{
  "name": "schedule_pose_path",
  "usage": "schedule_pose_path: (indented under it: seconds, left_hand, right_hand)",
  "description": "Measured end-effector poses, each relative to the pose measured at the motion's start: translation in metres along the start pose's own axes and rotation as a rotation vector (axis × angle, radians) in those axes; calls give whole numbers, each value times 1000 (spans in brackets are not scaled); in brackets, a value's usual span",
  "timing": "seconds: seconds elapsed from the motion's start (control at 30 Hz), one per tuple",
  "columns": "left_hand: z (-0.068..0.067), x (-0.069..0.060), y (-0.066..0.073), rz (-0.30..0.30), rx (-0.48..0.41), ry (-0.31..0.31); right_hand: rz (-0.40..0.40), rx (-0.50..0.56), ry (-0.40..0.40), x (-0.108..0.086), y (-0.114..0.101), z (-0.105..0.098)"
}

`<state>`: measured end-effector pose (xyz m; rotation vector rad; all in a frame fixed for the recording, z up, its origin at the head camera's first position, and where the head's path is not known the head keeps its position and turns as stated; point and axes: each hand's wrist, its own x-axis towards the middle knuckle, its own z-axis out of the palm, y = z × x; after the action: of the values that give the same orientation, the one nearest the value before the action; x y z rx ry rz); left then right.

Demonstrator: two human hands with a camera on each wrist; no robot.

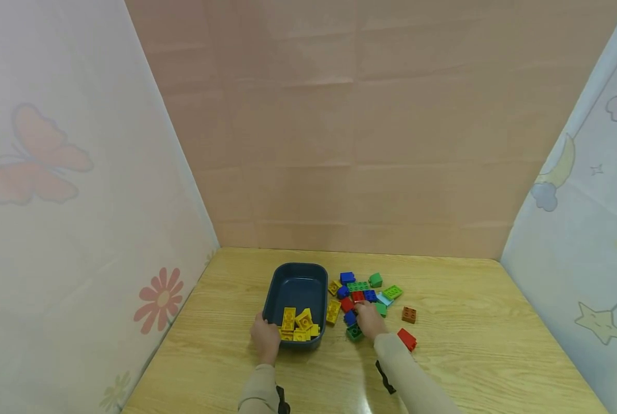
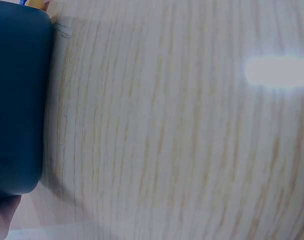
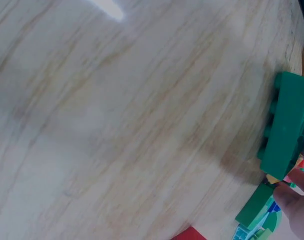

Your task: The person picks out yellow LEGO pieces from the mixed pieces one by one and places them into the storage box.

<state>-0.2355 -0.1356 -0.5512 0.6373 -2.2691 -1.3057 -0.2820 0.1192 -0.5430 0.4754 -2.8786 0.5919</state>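
A dark blue plastic bin [image 1: 299, 270] stands on the table with several yellow building bricks [image 1: 288, 318] in its near end. My left hand [image 1: 265, 338] grips the bin's near left corner; in the left wrist view only part of that hand [image 2: 0, 220] shows by the bin's edge. To the right of the bin, my right hand [image 1: 371, 320] reaches down into a loose group of bricks, its fingertips near a red brick [image 1: 357, 296]. A dark green brick [image 1: 354, 332] lies beside it, seen large in the right wrist view. Whether the fingers pinch a brick is hidden.
Two yellow bricks [image 1: 333, 311] lie just outside the bin. Blue, green and light blue bricks spread behind the right hand. A brown brick [image 1: 409, 314] and a red brick [image 1: 407, 340] sit farther right. A brown paper-like wall [image 1: 349, 144] closes the table's back.
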Motion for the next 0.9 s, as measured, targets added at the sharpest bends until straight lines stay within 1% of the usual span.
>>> schedule_pose_path:
  seconds: [0.27,0.4,0.57,0.77,0.9]
  left_hand:
    - [-1,0,-1,-15,-15,-3]
    - [0,0,-1,-17,-9,-3]
    - [1,1,-2,-8,3,2]
    - [1,1,-2,-1,15,4]
    - [1,1,-2,0,17,7]
  right_hand:
    - [-57,-40,-18,0,-1,-2]
    - [-19,-30,-40,0,-2,-3]
    - [30,-47,-70,-1,-5,-6]
    - [52,-64,-87,-1,-7,-7]
    - [70,-51,-88,0,-7,-8]
